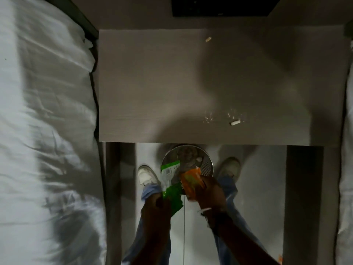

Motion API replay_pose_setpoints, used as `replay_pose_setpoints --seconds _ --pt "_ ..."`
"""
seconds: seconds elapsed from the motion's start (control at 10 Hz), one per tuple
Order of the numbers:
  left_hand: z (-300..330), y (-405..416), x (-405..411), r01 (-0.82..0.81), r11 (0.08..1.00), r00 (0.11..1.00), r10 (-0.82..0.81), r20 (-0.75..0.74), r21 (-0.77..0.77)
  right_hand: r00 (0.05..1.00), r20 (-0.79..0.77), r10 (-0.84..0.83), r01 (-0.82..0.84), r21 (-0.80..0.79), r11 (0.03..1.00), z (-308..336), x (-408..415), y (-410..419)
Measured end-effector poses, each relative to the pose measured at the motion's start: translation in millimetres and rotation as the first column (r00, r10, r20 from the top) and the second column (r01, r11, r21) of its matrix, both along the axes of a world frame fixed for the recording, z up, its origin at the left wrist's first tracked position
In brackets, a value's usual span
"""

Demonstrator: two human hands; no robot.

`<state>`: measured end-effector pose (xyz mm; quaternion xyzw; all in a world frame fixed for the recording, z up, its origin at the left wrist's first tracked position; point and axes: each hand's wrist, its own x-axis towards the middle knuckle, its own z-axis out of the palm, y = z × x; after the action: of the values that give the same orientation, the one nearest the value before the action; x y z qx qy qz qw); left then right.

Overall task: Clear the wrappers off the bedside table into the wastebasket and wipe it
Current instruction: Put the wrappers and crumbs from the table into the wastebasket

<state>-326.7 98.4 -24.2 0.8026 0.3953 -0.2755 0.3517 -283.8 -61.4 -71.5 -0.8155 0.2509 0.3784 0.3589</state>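
Note:
My left hand grips a green and white wrapper just above the near rim of a round metal mesh wastebasket on the floor. Beside it, my right hand holds an orange wrapper over the same basket. The basket stands half under the front edge of the grey bedside table. On the tabletop lie two small white scraps, one near the back and one near the front right, with crumbs scattered around the front one.
A bed with white sheets borders the table on the left, and more white bedding lies on the right. My two white shoes stand either side of the basket. A dark panel sits on the wall behind.

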Motion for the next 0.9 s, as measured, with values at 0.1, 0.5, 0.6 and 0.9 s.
replay_pose_setpoints --seconds 0.1,0.5,0.6,0.9 --pt "-16 -6 13 0.046 0.996 0.996 -0.050 -0.068 -0.071 0.998 -0.041 0.042 -0.043 -0.016 0.999 -18 9 2" --pt "-6 11 68 0.103 0.982 0.991 -0.087 0.104 -0.159 0.902 0.222 0.370 -0.340 -0.162 0.926 27 86 -3" --pt "3 1 85 0.176 0.977 0.964 -0.147 0.222 -0.117 0.845 0.387 0.368 -0.325 -0.174 0.929 42 106 -13" --pt "24 -18 151 0.370 0.922 0.739 -0.366 0.566 0.114 0.846 0.531 0.051 0.109 -0.266 0.958 56 152 -19"
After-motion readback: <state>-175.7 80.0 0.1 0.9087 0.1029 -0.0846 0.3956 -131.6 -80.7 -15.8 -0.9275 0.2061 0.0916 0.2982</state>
